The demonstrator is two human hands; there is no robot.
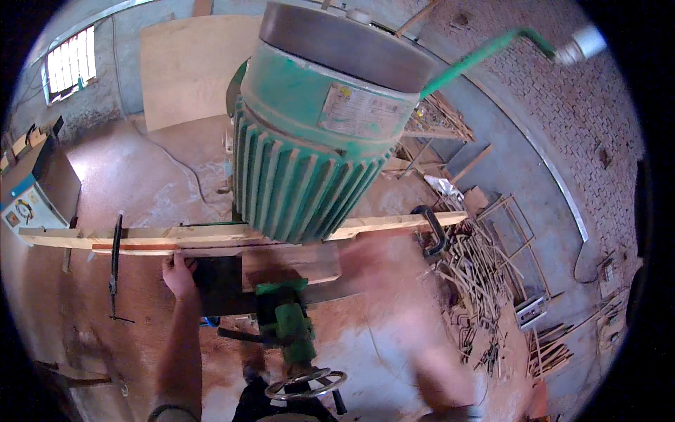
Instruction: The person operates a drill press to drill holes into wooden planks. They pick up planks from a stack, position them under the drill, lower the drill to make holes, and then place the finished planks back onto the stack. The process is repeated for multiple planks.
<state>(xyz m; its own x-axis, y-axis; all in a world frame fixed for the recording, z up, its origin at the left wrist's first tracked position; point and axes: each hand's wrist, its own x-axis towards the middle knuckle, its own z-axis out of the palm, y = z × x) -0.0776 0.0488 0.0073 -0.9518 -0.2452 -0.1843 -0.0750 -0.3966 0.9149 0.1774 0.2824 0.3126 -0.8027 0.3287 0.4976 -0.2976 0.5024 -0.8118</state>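
My left hand (180, 276) is closed at the near edge of a thin reddish-brown wooden strip (133, 248), which lies along a long pale board (60, 237). Smeared by motion, my right hand (376, 264) is to the right of the machine, near the board's right part; its fingers cannot be made out. A large green ribbed motor (302, 169) stands over the middle of the board and hides part of it. Below the motor sits a wooden block (290, 264), just behind a green machine bracket (285, 316).
A black clamp (114, 264) grips the board's left part, another clamp (432, 235) its right. A metal handwheel (306, 384) sits close to me. To the right are heaped wood offcuts (467, 271). A green crank arm (485, 50) reaches up right; a cabinet (42, 190) stands left.
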